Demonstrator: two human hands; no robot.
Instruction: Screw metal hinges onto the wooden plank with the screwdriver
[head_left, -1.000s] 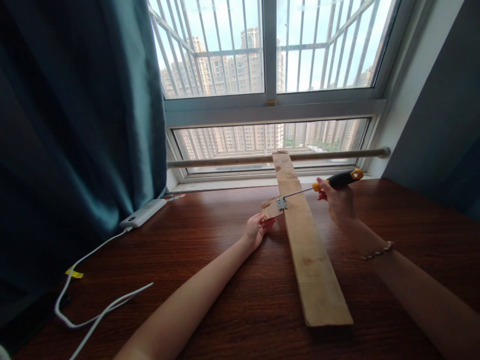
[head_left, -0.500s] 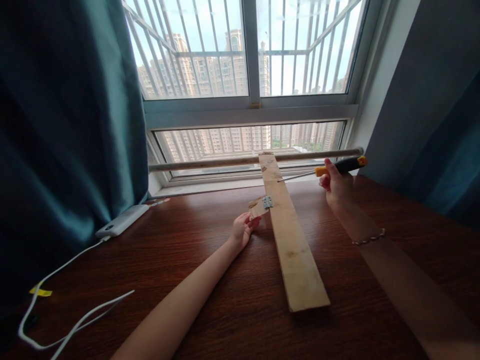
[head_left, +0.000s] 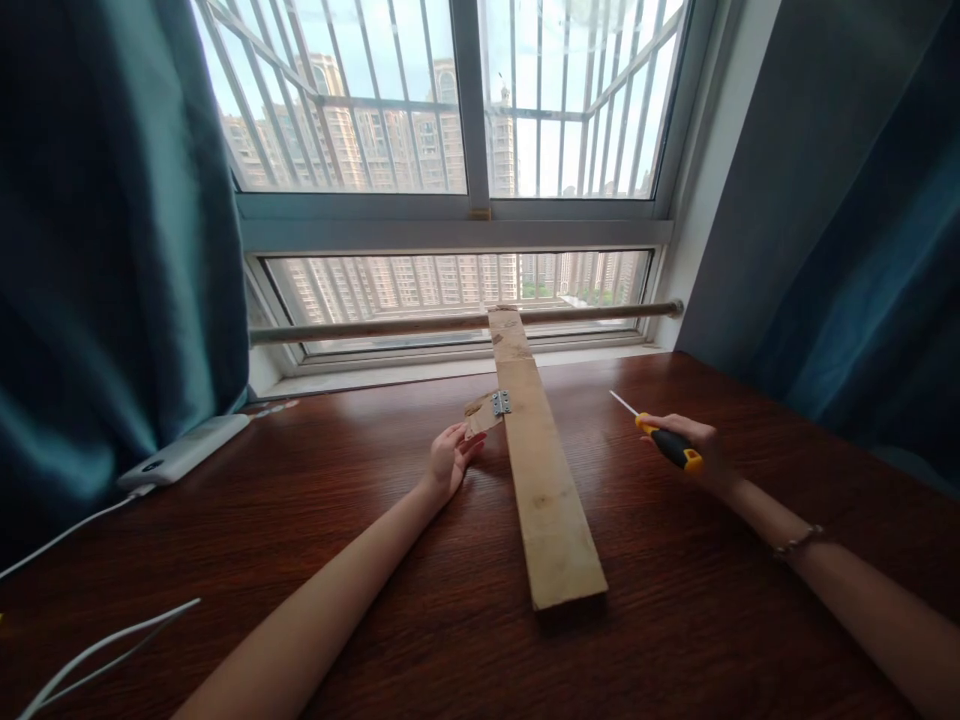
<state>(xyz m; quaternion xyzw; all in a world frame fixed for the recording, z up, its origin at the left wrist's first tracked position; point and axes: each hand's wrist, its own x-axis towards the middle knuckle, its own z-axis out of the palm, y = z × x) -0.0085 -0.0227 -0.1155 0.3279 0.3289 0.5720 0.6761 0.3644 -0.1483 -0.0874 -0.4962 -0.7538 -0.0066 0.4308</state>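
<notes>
A long pale wooden board (head_left: 544,480) reaches across the table toward the window, its far end at the metal rail. On its left edge sits a small metal hinge (head_left: 501,402), which also lies over a small wood piece (head_left: 482,415) beside the board. My left hand (head_left: 450,460) is closed on that small wood piece by its near edge. Off to the right of the board, my right hand (head_left: 694,440) grips a screwdriver (head_left: 673,448) with a black and yellow handle. The screwdriver's shaft points up and left, its tip apart from the board.
A brown wood-grain table (head_left: 360,560) spans the foreground. The metal rail (head_left: 375,330) crosses in front of the barred window. A white power strip (head_left: 187,450) with a white cable (head_left: 112,640) lies at left, near a dark blue curtain (head_left: 112,200).
My right hand has pulled the screwdriver away from the board, lowering it to the right. My left hand keeps its hold on the small wood piece. The whole view has shifted.
</notes>
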